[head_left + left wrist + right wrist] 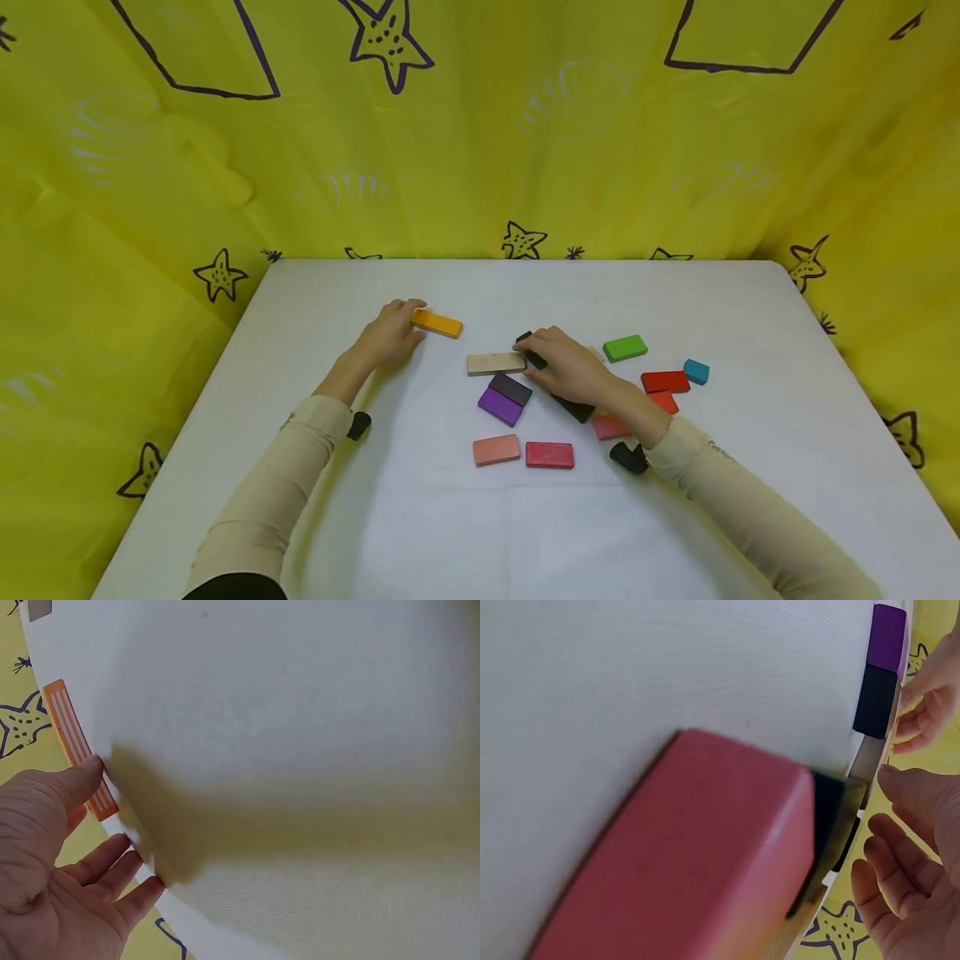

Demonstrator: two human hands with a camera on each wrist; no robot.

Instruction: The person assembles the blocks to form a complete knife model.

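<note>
My left hand [393, 335] pinches one end of an orange block [442, 324] between thumb and index finger. In the left wrist view, pale stripes run along the orange block [75, 724], and the other fingers spread apart from it. Over the middle of the group, my right hand [567, 367] reaches around a small black block [532, 353]. The right wrist view shows a gap between its loosely bent fingers and that black block [846, 844]. A plain wooden block [495, 364] lies just left of it, and a longer black block [574, 409] is partly under the hand.
Dark grey [512, 388] and purple [500, 406] blocks lie side by side. Salmon [496, 450] and crimson [549, 455] blocks lie nearer. Rightward are pink [609, 427], red [665, 382], green [625, 347] and blue [696, 372] blocks. A yellow curtain [465, 167] hangs behind the white table.
</note>
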